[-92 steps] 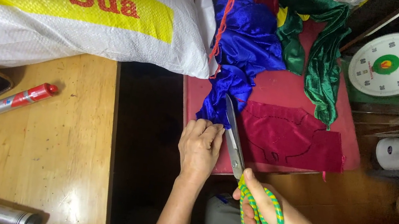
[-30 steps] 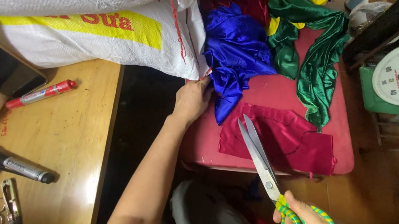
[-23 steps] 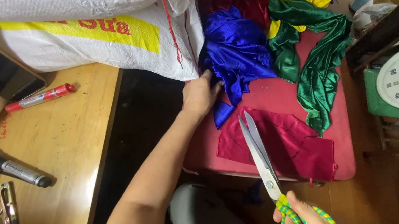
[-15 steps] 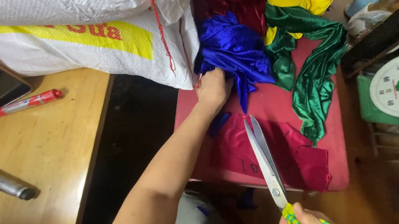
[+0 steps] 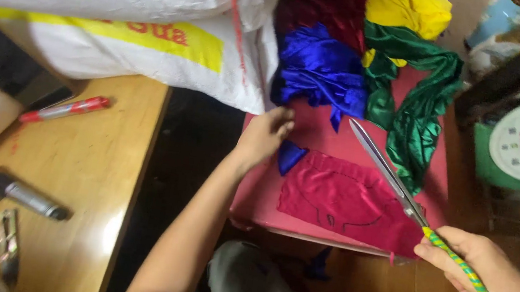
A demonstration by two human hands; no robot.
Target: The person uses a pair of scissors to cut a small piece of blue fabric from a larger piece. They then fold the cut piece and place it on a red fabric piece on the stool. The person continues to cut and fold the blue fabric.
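Head view: the person's left hand [image 5: 266,137] reached forward with fingers loosely spread and nothing in its grasp, its fingertips just short of the crumpled blue satin cloth [image 5: 323,74] that lay directly ahead of it, beside the edge of a large white woven sack [image 5: 109,19]. A small blue scrap [image 5: 289,156] lay just to the right of that hand, touching the corner of a dark red fabric piece [image 5: 350,201] marked with a drawn outline. The right hand [image 5: 482,265] was closed around the green-and-yellow wrapped handles of long tailor's scissors [image 5: 395,184], whose shut blades ran diagonally up and to the left from the grip, over the red piece, with the tip pointing toward the blue cloth. The left hand was by far the nearer of the two to the blue cloth; the scissor tip stood near it but apart. Green satin [image 5: 421,114] and yellow cloth [image 5: 412,9] lay beyond the blades, all on a red cushioned surface [image 5: 260,193]. To the left of the left arm, a red marker [image 5: 64,110] rested on the wooden table [image 5: 80,189].
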